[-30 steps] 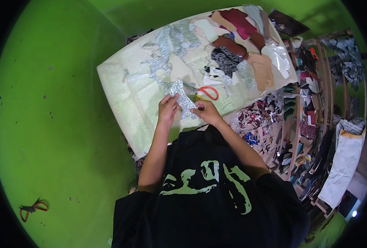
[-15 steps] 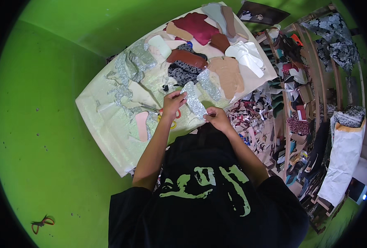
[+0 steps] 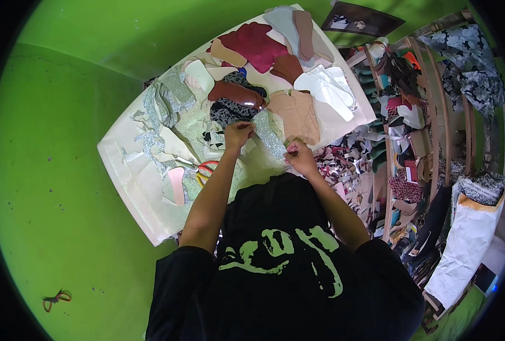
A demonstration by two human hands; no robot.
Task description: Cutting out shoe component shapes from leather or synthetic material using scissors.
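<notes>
L hand (image 3: 238, 135) & R hand (image 3: 299, 159): each grip pinches silver glitter piece (image 3: 268, 139) betw. them; scissors (image 3: 202, 168) just left, on desk (image 3: 144, 187).

Left hand (image 3: 238, 134) and right hand (image 3: 299, 157) each grip an end of a glittery silver strip (image 3: 269, 138) over a pale worktable (image 3: 144, 187). Red-handled scissors (image 3: 202, 169) lie just beside the left forearm. Brown, maroon and white cut pieces (image 3: 275, 68) cover the table's far end

I'm seeing silver glitter sheet (image 3: 269, 136) gleaming, red-handled scissors (image 3: 204, 169) showing left, maroon piece (image 3: 252, 42) far, white pieces (image 3: 326, 88) right, green floor (image 3: 53, 170).
</notes>
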